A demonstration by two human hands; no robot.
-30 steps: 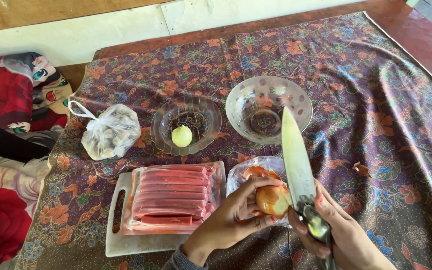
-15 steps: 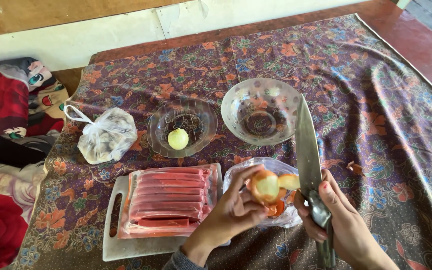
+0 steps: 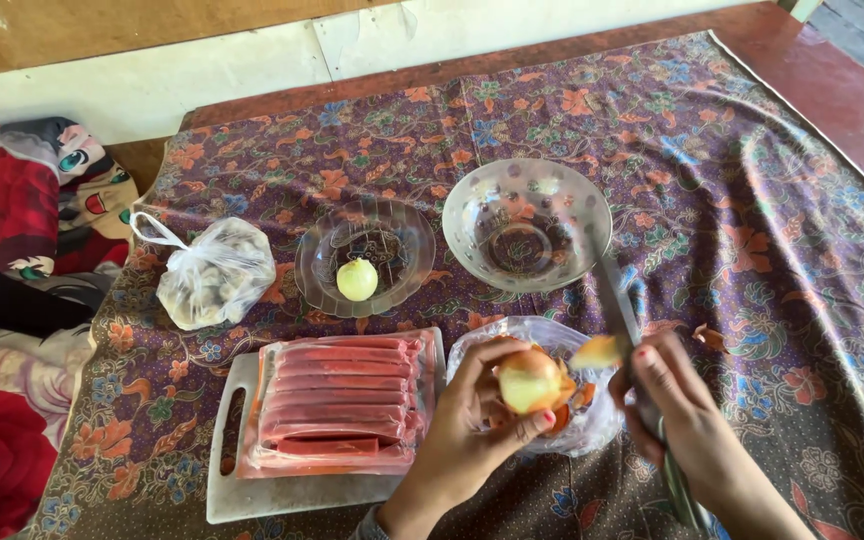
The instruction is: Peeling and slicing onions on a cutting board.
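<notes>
1 onion (image 3: 530,381), half peeled, sits in the left hand (image 3: 472,425), fingers curled around it, above a clear plastic bag (image 3: 512,345) near the patterned cloth's (image 3: 752,200) front edge. The right hand (image 3: 687,425) grips a knife (image 3: 620,300), pulling a skin strip (image 3: 597,351) away. Peeling seems underway; turning the onion to its unpeeled side likely follows.

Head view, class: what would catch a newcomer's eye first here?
Near the bottom centre, the left hand holds a half-peeled onion, and the right hand grips a large knife beside it. Left of them, a pack of red sausages lies on a white cutting board.
</notes>
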